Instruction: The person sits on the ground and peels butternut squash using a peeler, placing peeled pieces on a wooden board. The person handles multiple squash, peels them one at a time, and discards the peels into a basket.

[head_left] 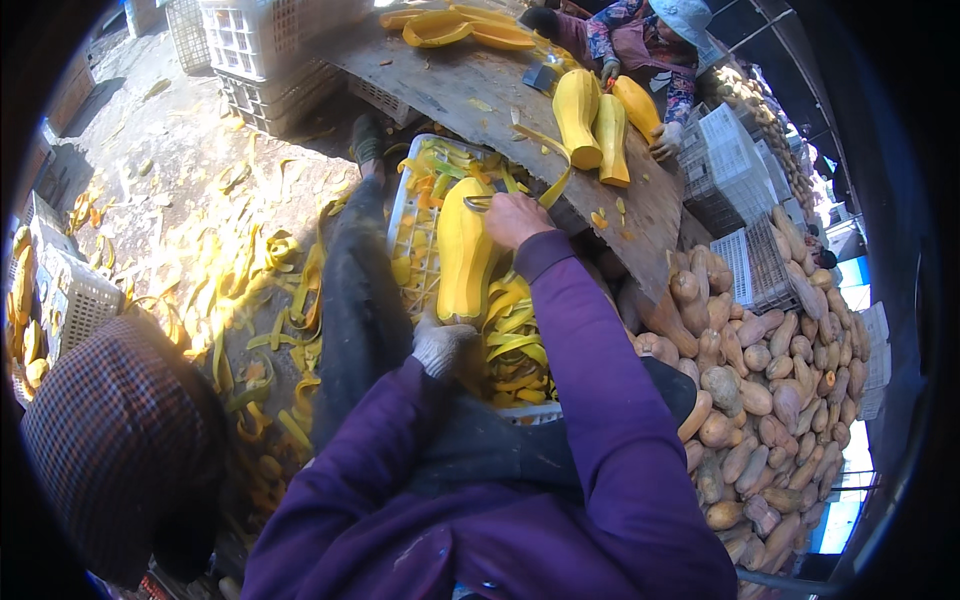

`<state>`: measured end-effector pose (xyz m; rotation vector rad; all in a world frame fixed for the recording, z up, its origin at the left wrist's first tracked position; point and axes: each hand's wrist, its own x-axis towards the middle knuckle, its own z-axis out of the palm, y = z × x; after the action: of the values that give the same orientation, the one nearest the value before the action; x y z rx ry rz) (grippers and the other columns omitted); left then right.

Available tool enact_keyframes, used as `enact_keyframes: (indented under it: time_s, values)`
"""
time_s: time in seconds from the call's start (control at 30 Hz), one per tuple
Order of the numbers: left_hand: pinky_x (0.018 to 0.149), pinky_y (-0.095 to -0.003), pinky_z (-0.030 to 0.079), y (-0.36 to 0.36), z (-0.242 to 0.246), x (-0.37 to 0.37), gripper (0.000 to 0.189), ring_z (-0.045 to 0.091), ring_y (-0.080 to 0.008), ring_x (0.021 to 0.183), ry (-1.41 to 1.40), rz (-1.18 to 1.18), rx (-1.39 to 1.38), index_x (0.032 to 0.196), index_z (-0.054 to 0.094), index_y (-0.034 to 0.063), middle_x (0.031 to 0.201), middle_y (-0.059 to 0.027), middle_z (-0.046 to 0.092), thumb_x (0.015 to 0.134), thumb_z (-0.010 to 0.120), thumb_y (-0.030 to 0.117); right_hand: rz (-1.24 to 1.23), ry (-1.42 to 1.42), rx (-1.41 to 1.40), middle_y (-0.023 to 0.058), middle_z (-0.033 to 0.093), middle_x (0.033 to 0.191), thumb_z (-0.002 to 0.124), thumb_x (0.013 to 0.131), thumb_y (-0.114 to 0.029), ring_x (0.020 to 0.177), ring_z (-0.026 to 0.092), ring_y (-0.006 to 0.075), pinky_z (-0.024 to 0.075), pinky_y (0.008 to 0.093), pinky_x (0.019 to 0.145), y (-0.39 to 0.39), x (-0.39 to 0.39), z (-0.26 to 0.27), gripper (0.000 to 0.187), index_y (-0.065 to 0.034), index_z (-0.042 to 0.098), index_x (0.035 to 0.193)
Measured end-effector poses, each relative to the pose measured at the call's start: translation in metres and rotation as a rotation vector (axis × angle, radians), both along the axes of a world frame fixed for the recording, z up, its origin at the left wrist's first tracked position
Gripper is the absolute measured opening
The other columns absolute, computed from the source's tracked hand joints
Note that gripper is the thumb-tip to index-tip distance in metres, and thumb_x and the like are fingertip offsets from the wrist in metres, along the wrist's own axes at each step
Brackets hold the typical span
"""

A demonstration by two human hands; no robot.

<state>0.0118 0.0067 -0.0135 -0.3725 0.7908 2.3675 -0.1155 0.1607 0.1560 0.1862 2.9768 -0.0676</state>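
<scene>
A peeled yellow butternut-type squash (463,255) stands lengthwise before me over a white plastic crate (403,214). Gloved in pale knit, my left hand (444,346) supports its lower, cut end. My bare right hand (517,219) grips a metal-looped peeler (478,202), whose loop lies at the squash's upper end; the handle is hidden in my fist. Yellow and green peel strips (517,337) fill the crate under the squash. One long peel strip (555,187) hangs by my right hand at the board's edge.
A worn board (480,97) bears peeled squashes (577,120) and squash halves (439,28). Across it, a gloved co-worker (652,45) touches a squash. Unpeeled squashes (757,397) are heaped at right. Peelings (247,247) litter the floor; another person's checked cap (120,435) is close at left.
</scene>
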Motion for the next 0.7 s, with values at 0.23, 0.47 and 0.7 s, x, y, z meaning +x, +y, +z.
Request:
enact_keyframes:
  time_s: [0.23, 0.47, 0.7]
  values:
    - [0.077, -0.0450, 0.057, 0.020, -0.050, -0.017, 0.045, 0.068, -0.0300, 0.079, -0.370, -0.085, 0.597, 0.130, 0.061, 0.0050, 0.099, -0.0136, 0.071, 0.106, 0.049, 0.041, 0.152, -0.090, 0.047, 0.0244, 0.073, 0.090, 0.057, 0.091, -0.016, 0.084, 0.072, 0.0444, 0.0574, 0.0528, 0.078, -0.035, 0.095, -0.007, 0.025, -0.0008, 0.076, 0.088]
    - [0.080, -0.0442, 0.059, 0.055, -0.047, 0.010, 0.057, 0.070, -0.0355, 0.087, 0.084, 0.127, -0.153, 0.129, 0.063, 0.0020, 0.106, -0.0220, 0.071, 0.106, 0.050, 0.052, 0.474, -0.236, 0.167, 0.0265, 0.072, 0.085, 0.059, 0.091, -0.018, 0.081, 0.072, 0.0466, 0.0582, 0.0550, 0.076, -0.026, 0.122, 0.012, 0.025, 0.0007, 0.073, 0.081]
    - [0.052, -0.0397, 0.046, 0.096, -0.076, 0.016, 0.077, 0.056, -0.0282, 0.057, -0.182, 0.084, -0.218, 0.111, 0.070, 0.0093, 0.074, -0.0106, 0.063, 0.095, 0.046, 0.080, 0.128, -0.087, 0.318, 0.0268, 0.074, 0.112, 0.056, 0.092, -0.018, 0.106, 0.072, 0.0445, 0.0578, 0.0520, 0.091, -0.053, -0.022, 0.016, 0.030, -0.0001, 0.077, 0.104]
